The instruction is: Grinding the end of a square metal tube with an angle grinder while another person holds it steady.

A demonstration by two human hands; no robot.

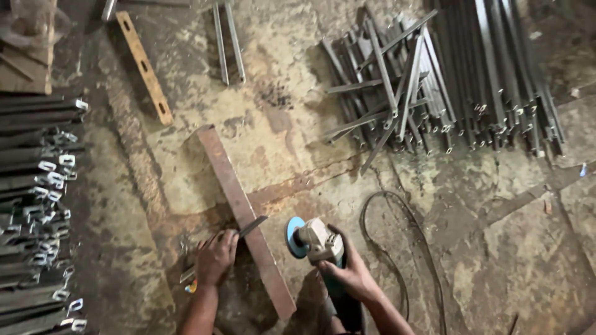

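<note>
My left hand (215, 256) grips a short dark metal piece (248, 227) and rests its tip on a long rusty steel bar (243, 217) lying on the floor. To the right of the bar, my right hand (352, 274) holds an angle grinder (316, 241) with a grey head and a blue disc. The disc faces the bar and sits just apart from it. The grinder's black cable (397, 248) loops across the floor to the right.
A pile of cut metal sections (434, 87) lies at the upper right. Stacked tubes (37, 205) fill the left edge. A yellow spirit level (144, 67) and two thin bars (228, 43) lie at the top. The concrete floor (496, 236) is stained.
</note>
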